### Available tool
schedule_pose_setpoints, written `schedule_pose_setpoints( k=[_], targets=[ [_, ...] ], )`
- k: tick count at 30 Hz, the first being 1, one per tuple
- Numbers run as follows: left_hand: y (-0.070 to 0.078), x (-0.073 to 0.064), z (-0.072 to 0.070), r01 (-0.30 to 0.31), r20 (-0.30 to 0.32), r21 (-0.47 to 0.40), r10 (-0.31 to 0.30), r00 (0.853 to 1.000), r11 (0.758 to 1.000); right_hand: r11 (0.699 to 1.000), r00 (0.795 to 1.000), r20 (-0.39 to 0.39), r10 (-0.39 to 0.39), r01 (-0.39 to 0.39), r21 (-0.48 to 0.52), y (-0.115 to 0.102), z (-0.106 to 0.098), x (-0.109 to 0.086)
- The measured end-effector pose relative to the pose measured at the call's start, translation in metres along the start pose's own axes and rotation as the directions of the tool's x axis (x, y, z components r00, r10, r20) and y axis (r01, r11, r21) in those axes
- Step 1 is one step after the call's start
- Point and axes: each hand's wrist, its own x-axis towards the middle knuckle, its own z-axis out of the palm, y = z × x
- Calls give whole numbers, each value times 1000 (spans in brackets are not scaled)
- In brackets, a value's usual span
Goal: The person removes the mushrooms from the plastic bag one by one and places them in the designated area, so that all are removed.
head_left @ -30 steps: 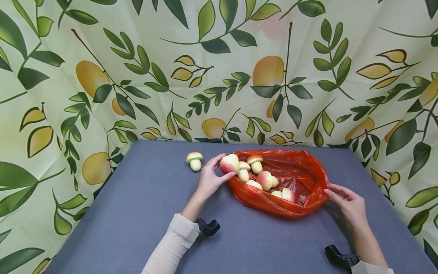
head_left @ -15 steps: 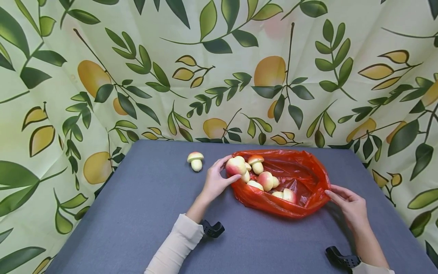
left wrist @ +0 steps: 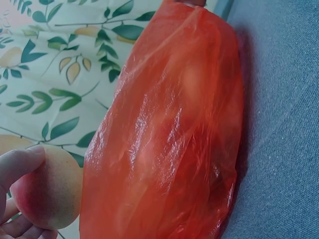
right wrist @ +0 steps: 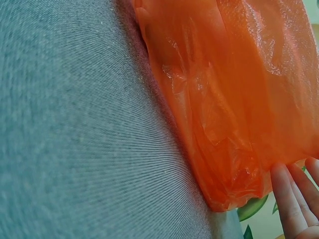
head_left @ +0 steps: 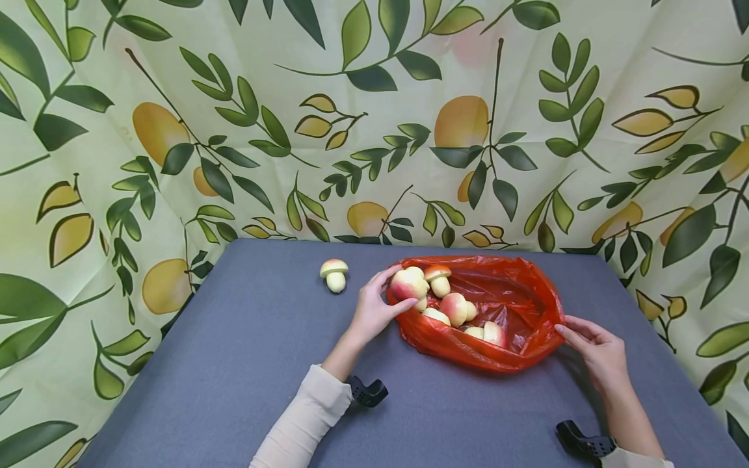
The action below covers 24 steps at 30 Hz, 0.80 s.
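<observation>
A red plastic bag [head_left: 497, 357] lies with its mouth spread, several toy mushrooms [head_left: 454, 309] inside it. My left hand [head_left: 374, 307] grips another toy mushroom [head_left: 407, 283] by its pink-and-cream cap, over the bag's left rim. In the left wrist view, thumb and fingers wrap this mushroom [left wrist: 50, 191] right beside the bag [left wrist: 164, 129]; its stem is hidden there. At the opposite side, my right hand [head_left: 599, 354] pinches the bag's right rim. The right wrist view shows the fingers [right wrist: 285, 199] at the edge of the bag [right wrist: 219, 109].
One more toy mushroom [head_left: 335, 275] stands on the grey-blue table [head_left: 246, 338], left of the bag near the back. A leaf-and-fruit patterned curtain [head_left: 374, 130] hangs behind the table. Black wrist mounts [head_left: 367, 392] sit on both forearms.
My left hand has moved right with its mushroom, from the bag's left edge to over the mouth. The right hand keeps its hold on the rim.
</observation>
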Motion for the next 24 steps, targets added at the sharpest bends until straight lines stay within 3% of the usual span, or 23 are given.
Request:
schedule_pose_setpoints(
  k=[13,24],
  targets=[
    [5,0,6,1,27,-7,-1,1000,1000,999,1000,17,-25,25,30,0,1,0],
    [11,-1,15,13,53,1,-13,999,1000,1000,1000,14,4,-5,21,-1,0,-1]
  ],
)
